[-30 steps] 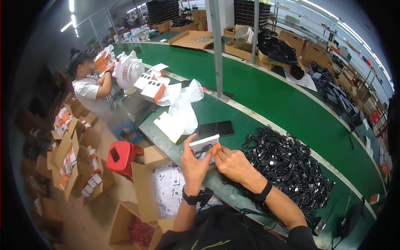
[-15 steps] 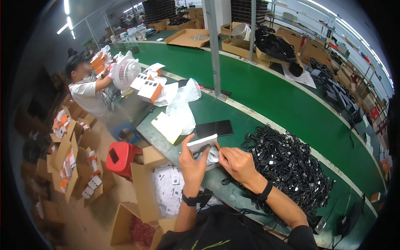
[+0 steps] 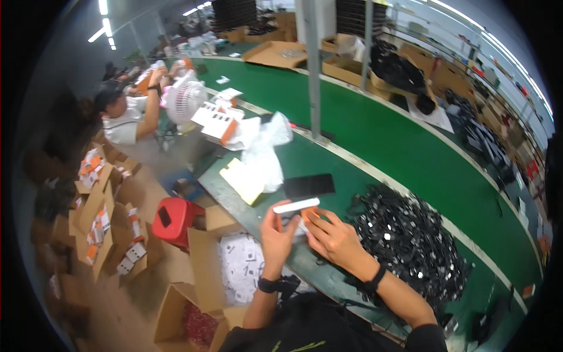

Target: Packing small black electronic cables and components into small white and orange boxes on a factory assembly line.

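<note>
Between my two hands is a small white and orange box (image 3: 296, 206), held up over the near edge of the green table. Its white side shows as a narrow strip, with an orange part by my right fingertips. My left hand (image 3: 275, 240) grips the left end, thumb and fingers on either side. My right hand (image 3: 335, 237) has its fingers closed on the orange end. What lies inside is mostly hidden by my fingers. Just beyond the box, a flat black rectangular object (image 3: 309, 186) rests on the table. To the right spreads a heap of black cables (image 3: 404, 246).
A yellowish sheet (image 3: 241, 182), clear plastic bags (image 3: 264, 155) and white-orange boxes (image 3: 214, 122) lie to the left. Near a white fan (image 3: 186, 101), a co-worker (image 3: 126, 114) has raised arms. Below stand a carton of white papers (image 3: 240, 267) and a red stool (image 3: 173, 222). A metal post (image 3: 312, 76) rises beyond.
The box has tipped: its open inside, visible before, is now largely out of sight. My right fingers have closed further over its orange end. The co-worker's arms have risen, and the whole view has shifted slightly.
</note>
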A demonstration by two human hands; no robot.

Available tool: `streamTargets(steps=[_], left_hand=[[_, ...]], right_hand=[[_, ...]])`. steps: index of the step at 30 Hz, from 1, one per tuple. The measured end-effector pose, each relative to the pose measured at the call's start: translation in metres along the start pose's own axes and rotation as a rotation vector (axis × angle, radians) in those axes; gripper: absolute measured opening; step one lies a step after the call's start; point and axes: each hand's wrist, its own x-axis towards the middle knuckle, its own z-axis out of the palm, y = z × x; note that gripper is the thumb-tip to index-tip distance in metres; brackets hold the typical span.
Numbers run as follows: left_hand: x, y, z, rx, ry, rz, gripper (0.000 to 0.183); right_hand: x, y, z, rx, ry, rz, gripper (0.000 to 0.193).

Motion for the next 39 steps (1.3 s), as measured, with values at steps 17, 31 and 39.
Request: streamTargets(steps=[17,31,39], left_hand=[[0.016,0.037,-0.035,0.403,-0.547,0.649,0.037],[0.008,0.016,-0.040,0.403,-0.468,0.585,0.036],[0.006,0.032,-0.044,0.601,-0.531,0.670,0.042]], right_hand=[[-0.011,0.010,-0.021,0.144,-0.111,0.025,0.020],[0.003,0.016,-0.017,0.177,0.001,0.061,0.022],[0.009,0.011,-0.034,0.070,-0.228,-0.009,0.039]])
